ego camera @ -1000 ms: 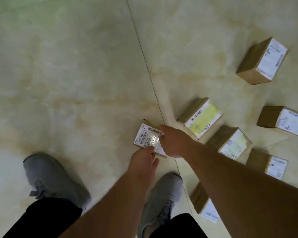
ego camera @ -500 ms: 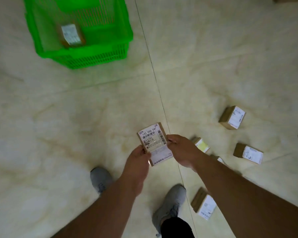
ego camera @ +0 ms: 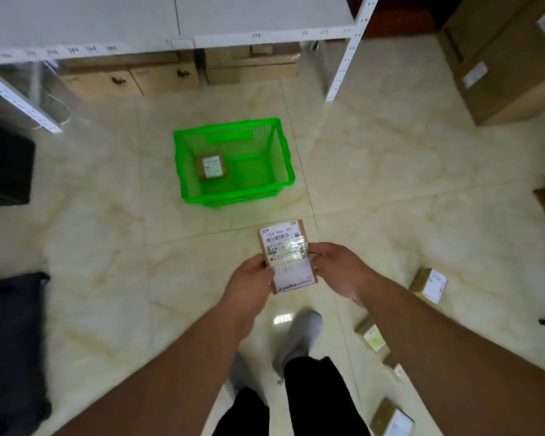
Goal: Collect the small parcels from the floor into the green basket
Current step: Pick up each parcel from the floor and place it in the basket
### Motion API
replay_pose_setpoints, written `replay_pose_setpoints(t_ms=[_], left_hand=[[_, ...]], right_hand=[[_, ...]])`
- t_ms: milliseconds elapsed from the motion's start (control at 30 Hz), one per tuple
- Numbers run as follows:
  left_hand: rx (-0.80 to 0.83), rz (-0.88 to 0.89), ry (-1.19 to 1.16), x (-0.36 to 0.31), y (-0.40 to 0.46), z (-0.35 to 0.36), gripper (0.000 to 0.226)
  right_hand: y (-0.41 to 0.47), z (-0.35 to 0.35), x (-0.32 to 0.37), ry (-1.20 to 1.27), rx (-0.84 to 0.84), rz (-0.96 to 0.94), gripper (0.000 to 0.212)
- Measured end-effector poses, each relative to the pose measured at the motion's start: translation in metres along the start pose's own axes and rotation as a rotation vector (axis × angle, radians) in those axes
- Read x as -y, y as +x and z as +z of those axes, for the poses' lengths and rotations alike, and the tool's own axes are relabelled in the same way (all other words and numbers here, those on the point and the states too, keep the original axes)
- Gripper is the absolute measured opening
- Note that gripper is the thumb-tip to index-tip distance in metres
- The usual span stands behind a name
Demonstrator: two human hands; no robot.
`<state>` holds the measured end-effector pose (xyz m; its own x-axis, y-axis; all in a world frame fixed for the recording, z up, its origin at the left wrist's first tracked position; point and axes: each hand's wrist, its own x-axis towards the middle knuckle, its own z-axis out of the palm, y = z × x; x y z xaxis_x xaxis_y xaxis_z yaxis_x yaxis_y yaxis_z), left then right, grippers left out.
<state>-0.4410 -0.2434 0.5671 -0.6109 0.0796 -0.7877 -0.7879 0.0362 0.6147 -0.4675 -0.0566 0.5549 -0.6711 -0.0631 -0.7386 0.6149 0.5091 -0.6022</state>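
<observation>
A small cardboard parcel with a white label (ego camera: pixel 286 251) is held in the air in front of me, label up. My left hand (ego camera: pixel 250 283) grips its left edge and my right hand (ego camera: pixel 339 270) grips its right edge. The green basket (ego camera: pixel 183 171) stands on the floor ahead, slightly left of the held parcel, and one labelled parcel (ego camera: pixel 212 166) lies inside it. More small parcels lie on the floor to my right: one at mid right (ego camera: pixel 429 284), one with a yellowish label (ego camera: pixel 372 336) and one near the bottom edge (ego camera: pixel 392 420).
A white metal shelf (ego camera: pixel 183 36) spans the back, with cardboard boxes (ego camera: pixel 170 77) under it. Large cartons (ego camera: pixel 513 58) stand at the right. Dark objects (ego camera: pixel 11 341) sit along the left edge. My grey shoe (ego camera: pixel 301 336) is below my hands on the tiled floor.
I lifted the parcel off the floor with both hands and my view rose; the basket and shelf came into sight ahead while the floor parcels slid to the lower right.
</observation>
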Motion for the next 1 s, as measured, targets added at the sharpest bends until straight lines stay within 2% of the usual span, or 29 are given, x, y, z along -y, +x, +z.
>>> replay_pose_setpoints(t_ms=[333, 667, 1000], left_hand=[[-0.105, -0.027, -0.130, -0.081, 0.048, -0.008, 0.043], [-0.146, -0.047, -0.197, -0.137, 0.127, -0.020, 0.038], [-0.118, -0.150, -0.385, -0.183, 0.243, -0.081, 0.037]], right_hand=[[0.074, -0.037, 0.074, 0.002, 0.097, -0.031, 0.039], [0.167, -0.069, 0.137, -0.271, 0.142, -0.097, 0.037], [0.287, -0.056, 0.216, -0.367, 0.116, 0.000, 0.039]])
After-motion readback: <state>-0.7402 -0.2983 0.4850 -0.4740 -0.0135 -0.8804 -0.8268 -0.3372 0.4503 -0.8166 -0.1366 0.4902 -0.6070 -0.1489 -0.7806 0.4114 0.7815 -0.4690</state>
